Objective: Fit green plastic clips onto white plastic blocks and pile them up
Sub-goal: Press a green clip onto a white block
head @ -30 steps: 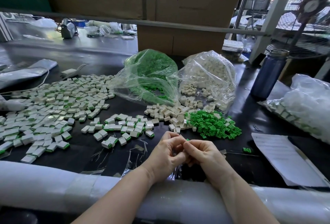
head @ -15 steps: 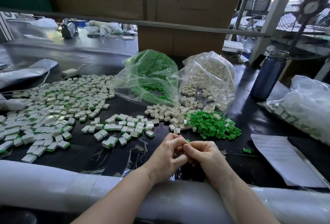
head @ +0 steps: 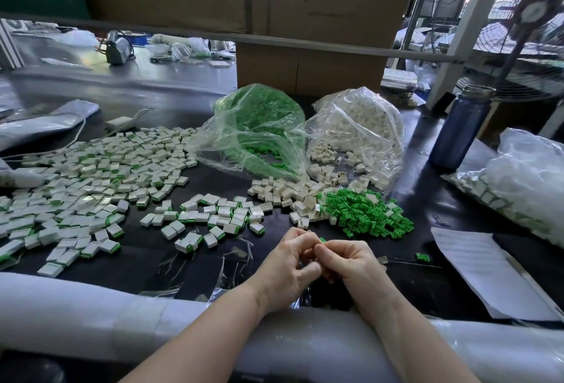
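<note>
Open lane: bare dark worktop ahead-left of the hands, reaching up to the assembled pieces.
Ahead: loose white blocks and green clips crowd the way.
Behind them: two plastic bags.
Right: paper sheet, blue bottle.
Near edge: padded roll.

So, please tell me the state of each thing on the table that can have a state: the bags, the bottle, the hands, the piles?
Clear bag of green plastic clips: open, clips spilling out.
Clear bag of white plastic blocks: open, blocks spilling out.
Dark blue bottle: upright, capped.
Left hand: fingers curled on a small part.
Right hand: fingers pinching a green clip.
Finished white blocks with green clips: spread loosely.
</note>
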`<action>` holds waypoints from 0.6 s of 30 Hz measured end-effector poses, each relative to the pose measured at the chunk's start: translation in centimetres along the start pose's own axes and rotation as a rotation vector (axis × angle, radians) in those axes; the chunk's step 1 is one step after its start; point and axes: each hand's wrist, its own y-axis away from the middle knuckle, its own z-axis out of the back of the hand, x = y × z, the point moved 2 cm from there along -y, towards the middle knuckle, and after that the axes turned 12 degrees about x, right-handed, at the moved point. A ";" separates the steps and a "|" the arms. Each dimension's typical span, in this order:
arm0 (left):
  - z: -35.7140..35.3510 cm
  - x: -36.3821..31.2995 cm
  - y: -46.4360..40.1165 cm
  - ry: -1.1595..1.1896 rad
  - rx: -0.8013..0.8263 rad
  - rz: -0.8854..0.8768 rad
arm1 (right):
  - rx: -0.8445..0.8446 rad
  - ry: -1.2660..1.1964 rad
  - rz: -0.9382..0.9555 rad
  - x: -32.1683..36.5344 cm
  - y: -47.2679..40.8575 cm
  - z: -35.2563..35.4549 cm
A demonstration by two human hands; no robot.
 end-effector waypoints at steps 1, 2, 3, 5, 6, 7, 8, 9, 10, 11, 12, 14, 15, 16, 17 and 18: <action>0.0 0.0 0.0 -0.006 0.000 0.000 | -0.005 0.001 0.000 0.0 0.0 0.0; -0.1 0.1 0.0 -0.011 -0.001 0.000 | -0.010 0.000 0.000 0.0 0.0 0.0; -0.1 0.1 -0.1 -0.017 -0.003 0.000 | -0.014 0.000 0.001 0.0 0.0 0.0; -0.1 0.2 -0.1 -0.034 -0.008 -0.006 | -0.021 0.005 0.006 0.1 0.0 0.0; -0.1 0.3 -0.2 -0.042 -0.010 -0.009 | -0.021 0.013 0.012 0.1 0.0 0.0; -0.1 0.3 -0.2 -0.049 -0.010 -0.013 | -0.019 0.024 0.018 0.1 0.0 0.0; -0.1 0.4 -0.2 -0.055 -0.011 -0.014 | -0.018 0.031 0.023 0.0 0.0 0.0; -0.1 0.5 -0.2 -0.060 -0.011 -0.017 | -0.017 0.030 0.024 0.0 -0.1 0.0; -0.1 0.6 -0.2 -0.063 -0.011 -0.018 | -0.017 0.022 0.024 0.0 -0.1 0.0; -0.1 0.6 -0.2 -0.061 -0.009 -0.021 | -0.016 0.014 0.022 0.0 -0.1 0.0; -0.1 0.7 -0.2 -0.058 -0.006 -0.024 | -0.015 0.008 0.020 -0.1 -0.1 0.0; -0.1 0.6 -0.2 -0.051 -0.001 -0.027 | -0.016 -0.004 0.019 -0.1 -0.1 0.0; -0.1 0.6 -0.3 -0.052 0.002 -0.023 | -0.018 -0.011 0.018 -0.1 -0.1 0.0; -0.2 0.6 -0.2 -0.054 0.003 -0.017 | -0.020 -0.015 0.016 -0.1 -0.1 0.0; -0.2 0.6 -0.3 -0.056 0.003 -0.012 | -0.023 -0.016 0.014 -0.1 -0.1 0.0; -0.2 0.6 -0.3 -0.058 0.003 -0.006 | -0.026 -0.015 0.012 -0.1 -0.1 0.0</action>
